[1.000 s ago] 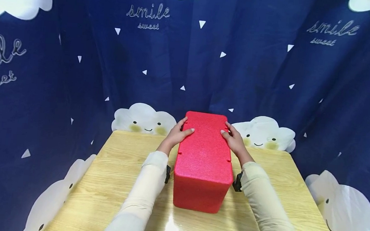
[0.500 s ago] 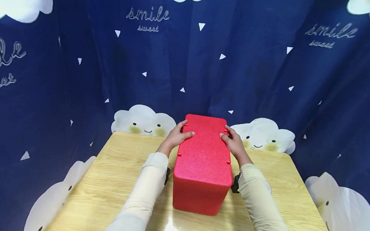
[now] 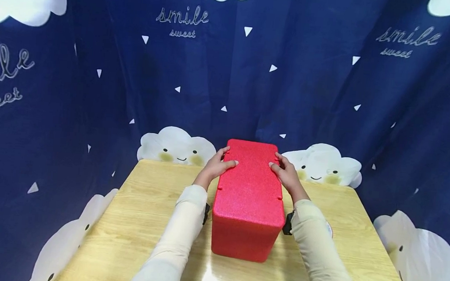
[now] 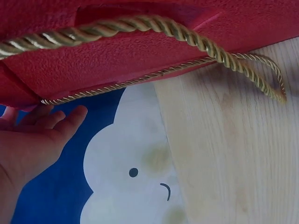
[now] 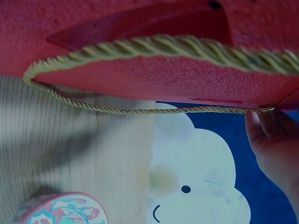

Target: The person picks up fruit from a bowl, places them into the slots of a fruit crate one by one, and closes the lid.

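Observation:
A tall red foam-like box with notched top edges stands in the middle of the wooden table. My left hand grips its far left side, thumb on top and fingers down the side. On the opposite side my right hand holds it the same way. In the left wrist view a twisted gold cord hangs in a loop along the box wall, near the left hand's fingers. A similar gold cord loops along the other wall in the right wrist view. Some fingertips are hidden by the box.
A round patterned tin stands on the table to the right of the box, mostly covered by the right sleeve in the head view. A dark blue curtain with clouds surrounds the table's back and sides.
Both hands keep their hold on the box, which stays in place. My right forearm has shifted slightly, and a bit of the tin's rim now shows beside the right sleeve.

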A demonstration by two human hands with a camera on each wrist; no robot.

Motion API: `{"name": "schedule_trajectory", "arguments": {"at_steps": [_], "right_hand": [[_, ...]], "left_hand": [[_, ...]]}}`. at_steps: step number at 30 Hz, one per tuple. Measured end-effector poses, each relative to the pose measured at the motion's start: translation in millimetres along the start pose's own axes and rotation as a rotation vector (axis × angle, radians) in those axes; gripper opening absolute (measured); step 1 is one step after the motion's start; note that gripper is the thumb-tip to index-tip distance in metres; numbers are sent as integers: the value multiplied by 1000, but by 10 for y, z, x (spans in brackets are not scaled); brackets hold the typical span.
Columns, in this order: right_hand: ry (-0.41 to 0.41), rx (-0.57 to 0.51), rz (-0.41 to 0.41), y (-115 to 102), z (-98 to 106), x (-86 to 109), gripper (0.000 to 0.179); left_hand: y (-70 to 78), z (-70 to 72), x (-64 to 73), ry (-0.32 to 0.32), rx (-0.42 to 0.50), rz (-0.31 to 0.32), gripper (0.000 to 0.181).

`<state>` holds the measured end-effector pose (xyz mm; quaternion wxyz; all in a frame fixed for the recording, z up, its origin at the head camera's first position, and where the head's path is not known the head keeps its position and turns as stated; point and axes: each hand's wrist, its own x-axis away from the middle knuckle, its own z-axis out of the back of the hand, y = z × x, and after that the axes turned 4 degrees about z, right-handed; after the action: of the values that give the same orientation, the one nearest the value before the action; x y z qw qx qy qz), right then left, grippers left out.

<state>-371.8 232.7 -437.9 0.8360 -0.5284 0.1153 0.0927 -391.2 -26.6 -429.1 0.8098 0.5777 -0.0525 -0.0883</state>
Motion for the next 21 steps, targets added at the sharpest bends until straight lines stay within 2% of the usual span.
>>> {"name": "schedule_trajectory", "arguments": {"at_steps": [13,21], "right_hand": [[-30,-75,-38,-1,-31,20,58],[-18,-24,-33,21,-27,-2,59]], "left_hand": [[-46,27,10,-10,1,21,74],[2,16,35,-11,-2,22,74]]}}
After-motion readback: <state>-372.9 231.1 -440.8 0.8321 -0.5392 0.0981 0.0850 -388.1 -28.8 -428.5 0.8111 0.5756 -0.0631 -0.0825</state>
